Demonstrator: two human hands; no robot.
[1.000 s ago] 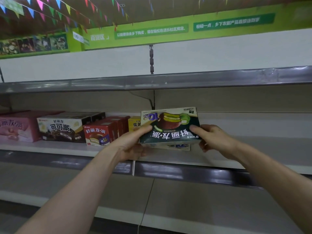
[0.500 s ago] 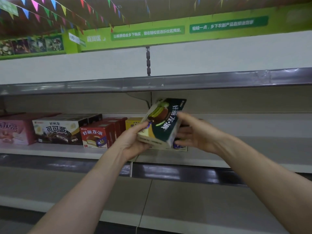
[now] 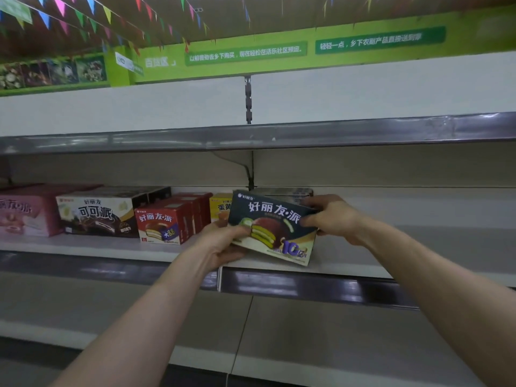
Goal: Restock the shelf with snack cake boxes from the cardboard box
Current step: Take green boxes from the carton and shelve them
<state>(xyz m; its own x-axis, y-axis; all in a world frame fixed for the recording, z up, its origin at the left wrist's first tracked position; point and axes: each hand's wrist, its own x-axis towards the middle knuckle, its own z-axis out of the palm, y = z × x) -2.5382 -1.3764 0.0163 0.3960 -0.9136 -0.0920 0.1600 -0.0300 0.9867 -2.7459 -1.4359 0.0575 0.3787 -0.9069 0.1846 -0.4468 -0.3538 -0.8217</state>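
Item in hand: one dark green snack cake box [image 3: 272, 226], held in front of the middle shelf [image 3: 418, 247], just right of the yellow box [image 3: 220, 208] and in front of a pale box [image 3: 284, 191] that we see only by its top edge. We note the change: a second ago this box faces us upside down, lettering inverted; half a second ago it is turned edge-on between our hands; now its front reads right way up, tilted a little with the right end lower. We take this to mean the flip is done and the box is oriented for display. Our left hand [image 3: 220, 244] grasps the lower left corner, thumb across the front and fingers curled beneath; our right hand [image 3: 331, 216] grips the upper right corner, fingers wrapped over the top edge. Whether the bottom edge touches the shelf board we cannot tell; it appears to hang just over the front lip. Stock already placed, left to right: pink box [image 3: 25, 210], brown cocoa box [image 3: 97, 213], red box [image 3: 163, 223] with more of its kind behind. To the right the shelf runs bare. The cardboard box is out of view. Remaining, in our judgement: level the box, push it back beside the yellow one, release.
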